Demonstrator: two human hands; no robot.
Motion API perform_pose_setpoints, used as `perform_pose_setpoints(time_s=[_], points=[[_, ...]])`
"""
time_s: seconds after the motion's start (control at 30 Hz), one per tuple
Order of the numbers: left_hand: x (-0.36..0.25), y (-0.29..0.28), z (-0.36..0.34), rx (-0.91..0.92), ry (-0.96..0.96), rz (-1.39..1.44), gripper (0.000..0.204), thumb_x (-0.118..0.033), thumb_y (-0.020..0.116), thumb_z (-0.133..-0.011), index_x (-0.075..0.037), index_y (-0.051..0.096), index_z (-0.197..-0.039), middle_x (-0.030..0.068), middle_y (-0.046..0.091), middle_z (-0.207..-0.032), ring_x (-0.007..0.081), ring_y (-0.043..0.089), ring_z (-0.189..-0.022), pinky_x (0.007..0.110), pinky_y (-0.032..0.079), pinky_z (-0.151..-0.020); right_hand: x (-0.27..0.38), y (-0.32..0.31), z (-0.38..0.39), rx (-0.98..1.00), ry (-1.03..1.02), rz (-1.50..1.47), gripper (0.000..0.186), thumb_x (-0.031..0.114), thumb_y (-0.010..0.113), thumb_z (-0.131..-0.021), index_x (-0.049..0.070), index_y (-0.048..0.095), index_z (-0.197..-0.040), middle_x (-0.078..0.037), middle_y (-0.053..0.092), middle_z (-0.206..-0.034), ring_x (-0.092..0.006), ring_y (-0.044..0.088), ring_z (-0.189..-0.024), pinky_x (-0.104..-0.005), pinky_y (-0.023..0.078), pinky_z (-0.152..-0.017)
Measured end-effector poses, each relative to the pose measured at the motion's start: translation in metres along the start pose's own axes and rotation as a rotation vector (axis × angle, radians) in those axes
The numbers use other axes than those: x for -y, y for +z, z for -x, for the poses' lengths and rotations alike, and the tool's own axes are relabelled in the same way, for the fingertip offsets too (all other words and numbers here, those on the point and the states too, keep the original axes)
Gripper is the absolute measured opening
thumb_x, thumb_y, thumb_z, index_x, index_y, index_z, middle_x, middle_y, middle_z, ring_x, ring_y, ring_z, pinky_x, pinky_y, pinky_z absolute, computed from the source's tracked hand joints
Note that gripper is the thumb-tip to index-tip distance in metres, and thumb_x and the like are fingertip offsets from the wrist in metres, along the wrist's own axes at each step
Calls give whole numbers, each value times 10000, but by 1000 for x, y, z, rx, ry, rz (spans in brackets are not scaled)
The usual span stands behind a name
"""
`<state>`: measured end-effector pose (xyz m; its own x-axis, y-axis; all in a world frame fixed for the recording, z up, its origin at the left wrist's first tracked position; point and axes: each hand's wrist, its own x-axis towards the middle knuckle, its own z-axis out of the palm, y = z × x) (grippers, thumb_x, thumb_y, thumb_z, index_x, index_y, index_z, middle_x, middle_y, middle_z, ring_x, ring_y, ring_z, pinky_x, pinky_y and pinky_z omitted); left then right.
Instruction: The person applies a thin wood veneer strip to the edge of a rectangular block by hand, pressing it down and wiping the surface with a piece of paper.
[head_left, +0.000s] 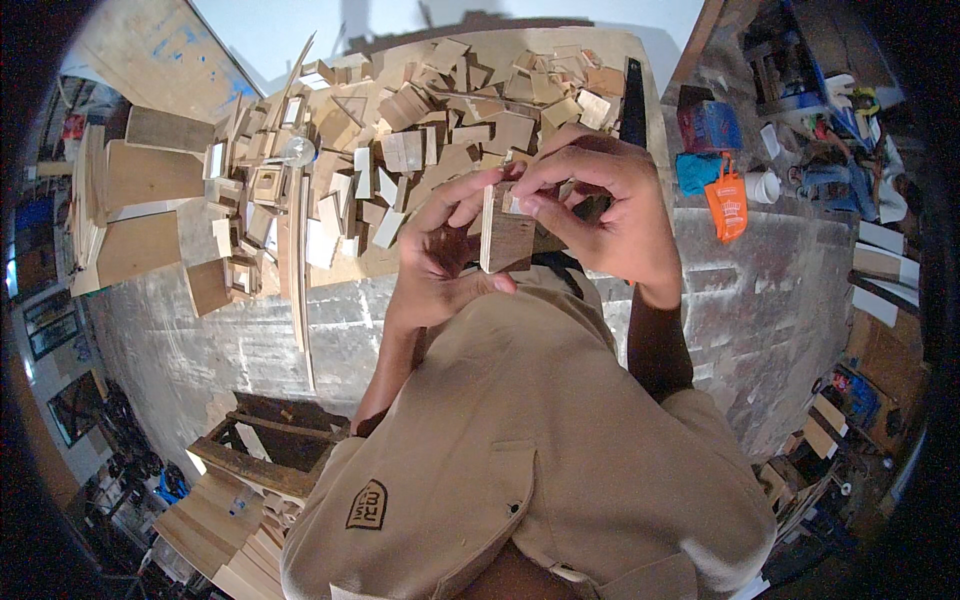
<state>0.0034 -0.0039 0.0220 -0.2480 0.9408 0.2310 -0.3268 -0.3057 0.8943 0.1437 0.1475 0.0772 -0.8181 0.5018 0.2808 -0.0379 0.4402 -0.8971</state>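
My left hand (437, 245) is closed round a small plywood block (512, 243), holding it upright in front of my body. The block's layered edge faces left and its brown face shows between my hands. At its top, my right hand (615, 205) has its fingertips pinched together against the wood. A whitish bit shows by those fingertips, too small to make out. Beyond my hands lies a heap of wood offcuts (403, 150), spread over a board on the table.
Long thin wood strips (300, 270) lie left of the heap, near stacked plywood panels (150, 175). A clear round object (298, 151) sits among the offcuts. To the right are an orange bag (727, 205), a white cup (764, 187) and a dark bar (633, 105). A wooden frame (260, 455) stands lower left.
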Motion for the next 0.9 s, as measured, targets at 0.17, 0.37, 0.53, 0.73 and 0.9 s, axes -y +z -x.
perform_pose_setpoints(time_s=[0.17, 0.37, 0.53, 0.73, 0.9], points=[[-4, 1, 0, -5, -39, 27, 907, 41, 866, -646, 15, 400, -1425, 167, 430, -1484, 264, 413, -1389, 419, 456, -1093, 1, 2, 0, -39, -51, 11, 154, 1, 775, -763, 70, 723, -890, -48, 678, -872, -112, 633, -713, -229, 475, -560], [-8, -6, -1, 3, -75, 88, 937, -3, 890, -637, 49, 399, -1434, 177, 477, -1451, 254, 468, -1345, 392, 432, -1088, 0, 3, 0, -23, -132, 79, 148, 3, 756, -782, 69, 721, -910, -55, 655, -877, -146, 640, -714, -251, 516, -573], [-6, -9, 1, -82, -149, 194, 972, -194, 928, -645, 84, 411, -1419, 178, 514, -1424, 235, 529, -1284, 378, 414, -1081, 4, 4, 4, 35, -90, 123, 198, 19, 752, -791, 88, 736, -976, -58, 631, -908, -165, 634, -712, -273, 520, -572], [5, -18, 6, -39, -155, 227, 984, -266, 922, -654, 99, 412, -1412, 163, 530, -1415, 222, 543, -1269, 363, 398, -1083, -2, 0, 5, 120, -108, 132, 274, 28, 749, -798, 127, 747, -1054, -55, 620, -942, -158, 617, -714, -272, 504, -572], [1, -18, 6, -24, -169, 245, 995, -238, 932, -629, 91, 415, -1412, 155, 539, -1409, 211, 541, -1273, 354, 402, -1081, -1, -1, 5, 141, -81, 110, 272, 27, 752, -795, 135, 751, -1044, -48, 617, -946, -158, 607, -698, -267, 501, -579]])
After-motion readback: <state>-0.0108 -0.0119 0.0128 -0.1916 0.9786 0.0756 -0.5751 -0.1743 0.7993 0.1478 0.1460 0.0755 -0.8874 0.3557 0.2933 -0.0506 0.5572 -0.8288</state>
